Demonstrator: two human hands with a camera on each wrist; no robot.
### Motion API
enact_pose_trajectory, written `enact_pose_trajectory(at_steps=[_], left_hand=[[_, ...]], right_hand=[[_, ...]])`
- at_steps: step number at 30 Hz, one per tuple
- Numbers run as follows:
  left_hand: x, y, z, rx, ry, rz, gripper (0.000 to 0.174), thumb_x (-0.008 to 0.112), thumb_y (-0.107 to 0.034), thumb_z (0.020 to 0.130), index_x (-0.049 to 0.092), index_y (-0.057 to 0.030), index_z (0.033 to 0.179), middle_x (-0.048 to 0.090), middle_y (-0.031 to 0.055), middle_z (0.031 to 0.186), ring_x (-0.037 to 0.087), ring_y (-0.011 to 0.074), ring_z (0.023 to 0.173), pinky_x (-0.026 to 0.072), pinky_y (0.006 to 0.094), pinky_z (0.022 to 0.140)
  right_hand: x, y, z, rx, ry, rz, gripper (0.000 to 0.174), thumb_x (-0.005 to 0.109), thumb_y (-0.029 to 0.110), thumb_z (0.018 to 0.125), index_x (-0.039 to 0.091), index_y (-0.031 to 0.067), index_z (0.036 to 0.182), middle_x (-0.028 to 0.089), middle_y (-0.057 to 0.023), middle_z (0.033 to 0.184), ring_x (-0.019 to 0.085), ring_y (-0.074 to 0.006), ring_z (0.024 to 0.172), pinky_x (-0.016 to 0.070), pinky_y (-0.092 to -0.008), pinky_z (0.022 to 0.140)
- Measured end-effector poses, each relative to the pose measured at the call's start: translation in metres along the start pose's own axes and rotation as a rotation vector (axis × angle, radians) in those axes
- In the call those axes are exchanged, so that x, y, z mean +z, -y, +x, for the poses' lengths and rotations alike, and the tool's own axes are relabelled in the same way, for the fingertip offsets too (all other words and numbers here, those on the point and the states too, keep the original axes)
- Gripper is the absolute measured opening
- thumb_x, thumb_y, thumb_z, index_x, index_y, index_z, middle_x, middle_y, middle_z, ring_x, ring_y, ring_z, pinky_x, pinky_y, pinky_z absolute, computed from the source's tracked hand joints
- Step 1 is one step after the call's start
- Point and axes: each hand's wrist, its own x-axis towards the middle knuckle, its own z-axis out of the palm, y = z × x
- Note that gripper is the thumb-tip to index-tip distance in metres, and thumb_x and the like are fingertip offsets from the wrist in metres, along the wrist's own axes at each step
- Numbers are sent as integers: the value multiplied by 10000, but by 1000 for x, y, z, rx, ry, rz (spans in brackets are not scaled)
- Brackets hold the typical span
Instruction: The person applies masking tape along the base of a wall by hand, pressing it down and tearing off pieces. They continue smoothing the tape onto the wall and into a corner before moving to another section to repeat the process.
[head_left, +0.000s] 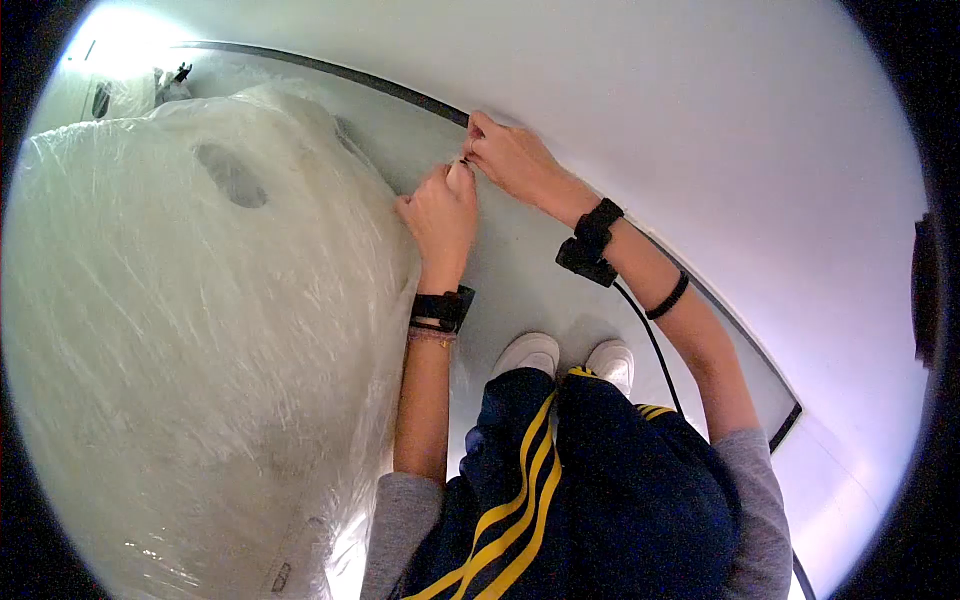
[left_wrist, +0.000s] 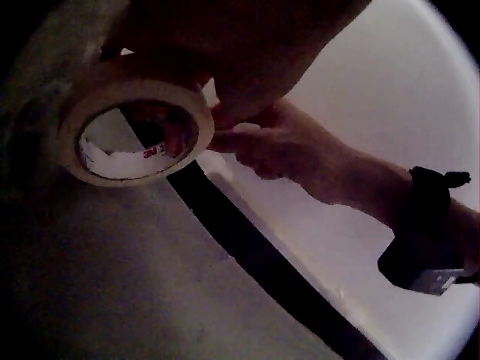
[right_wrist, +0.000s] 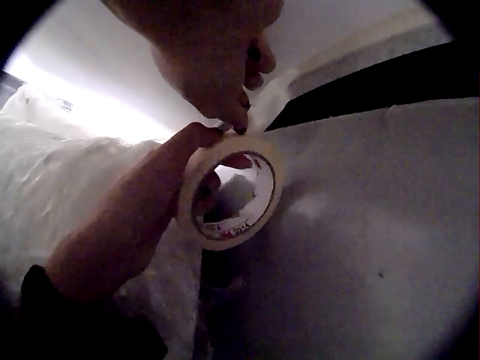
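Hanging from the left hand (head_left: 440, 220), the roll of tape (left_wrist: 135, 165) was just left of the right hand (head_left: 515, 165), very near it. The left hand's fingers curled around the roll, so that hand was the closer one. The right hand was bent into a tight pinch, it seemed on the loose tape (right_wrist: 271, 101), but the view was too dark to be sure. The long black strip (left_wrist: 255, 259) ran beside both hands, along the wall's (head_left: 700, 120) foot.

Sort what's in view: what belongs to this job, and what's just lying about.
In the job:
roll of tape, in the left hand
right hand, close beside it
likely the wall and black strip

Apparently just about:
plastic sheet, over something bulky
dark object, unclear, far right
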Motion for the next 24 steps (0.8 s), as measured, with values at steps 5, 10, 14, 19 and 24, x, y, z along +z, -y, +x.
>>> enact_pose_trajectory(at_steps=[5, 10, 14, 19, 24], left_hand=[[-8, 1, 19, -212, 344, -344, 436, 464, -420, 875, 671, -40, 819, 647, 205, 746, 610, 405, 718, 437, 470, 735], [6, 5, 28, -88, 229, -209, 436, 474, -422, 865, 664, -30, 831, 644, 216, 782, 602, 422, 768, 451, 478, 712], [15, 9, 31, -147, 321, -361, 443, 457, -406, 864, 651, -8, 856, 640, 213, 793, 602, 412, 783, 447, 474, 717], [35, 25, 45, 25, 321, -390, 373, 468, -332, 910, 649, -6, 891, 588, 107, 612, 561, 226, 558, 431, 345, 536], [27, 19, 54, -183, 431, -547, 385, 476, -319, 894, 614, 22, 781, 560, 76, 594, 518, 166, 513, 401, 325, 490]], right_hand=[[-4, -2, -2, -105, -11, -88, 93, 591, 133, 827, 633, 60, 866, 557, -66, 989, 609, -263, 774, 500, -395, 642], [-2, -8, -4, -124, -56, -83, 105, 594, 108, 807, 633, 73, 898, 567, -43, 996, 614, -243, 788, 501, -382, 627], [-2, -11, -14, -84, -44, -79, 179, 592, 67, 765, 635, 89, 937, 572, -16, 1012, 617, -230, 800, 506, -373, 625], [5, -19, -23, -123, -156, -134, 248, 592, 47, 739, 645, 119, 970, 574, 2, 1034, 620, -209, 794, 515, -357, 620], [7, -23, -27, -77, -164, -115, 301, 594, 24, 725, 637, 142, 998, 577, 12, 1052, 621, -188, 763, 521, -332, 600]])
